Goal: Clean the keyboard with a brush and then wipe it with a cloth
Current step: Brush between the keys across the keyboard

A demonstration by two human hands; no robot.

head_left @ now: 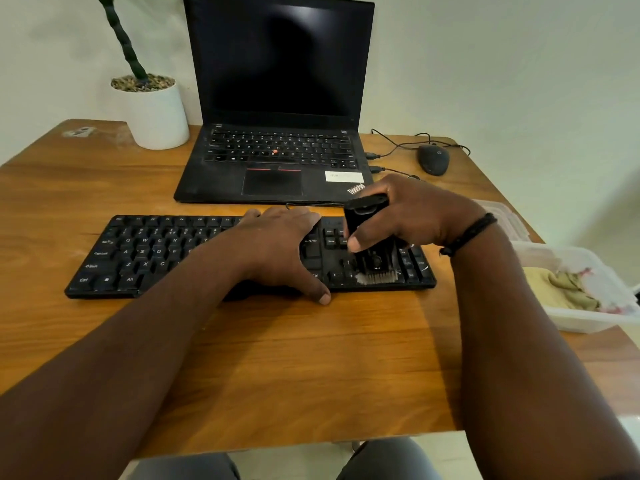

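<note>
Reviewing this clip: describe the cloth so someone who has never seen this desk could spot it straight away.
Start at the wooden table and go to its right edge, past the right end of the black keyboard. There sits a translucent plastic container, and the cloth lies crumpled inside it. It is the only soft, pale yellowish thing in view; nearly everything else on the table is hard and black.

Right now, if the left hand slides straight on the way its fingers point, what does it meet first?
The left hand lies flat on the keyboard, fingers pointing away toward the laptop. Going straight on, it would probably leave the keyboard's far edge and meet the laptop's front edge first, though the gap between them is hard to judge.
</note>
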